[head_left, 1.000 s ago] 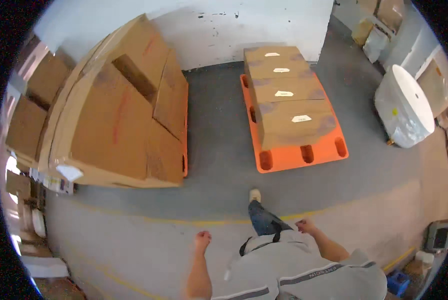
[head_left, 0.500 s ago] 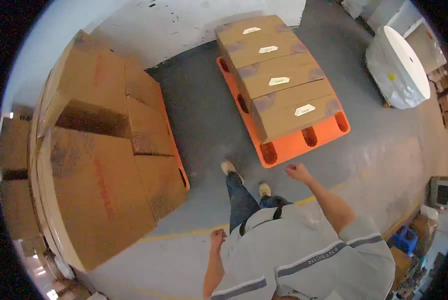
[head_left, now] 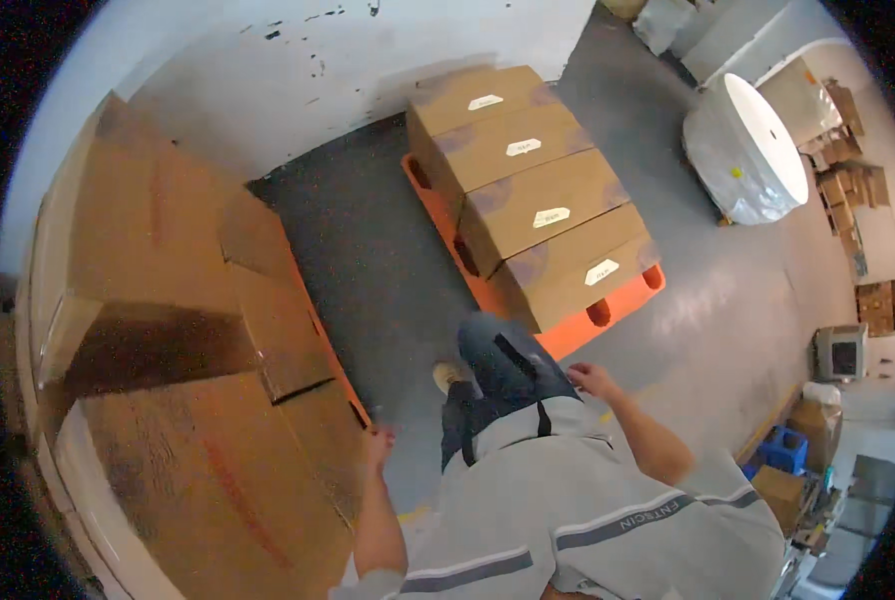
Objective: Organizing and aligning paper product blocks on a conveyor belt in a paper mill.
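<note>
My left hand (head_left: 379, 446) hangs beside the tall stack of cardboard boxes (head_left: 168, 480) on the left, close to its side. Its fingers are loosely curled with nothing visible in them. My right hand (head_left: 592, 381) is by my right thigh, near the front edge of the orange pallet (head_left: 560, 342), fingers curled in and holding nothing that I can see. On that pallet lies a row of several brown cartons (head_left: 568, 270), each with a white label on top. One of my legs is raised at the pallet's near corner and covers part of it.
A large white roll in clear wrap (head_left: 738, 150) stands on the grey floor at the far right. A white wall (head_left: 368, 60) closes off the back. Along the right lie a boxy grey monitor (head_left: 842, 354), a blue crate (head_left: 783, 450) and more cartons.
I have moved forward, closer to the orange pallet, and one leg has swung up in front. My left hand has moved forward and left, next to the box stack. Both hands stay curled.
</note>
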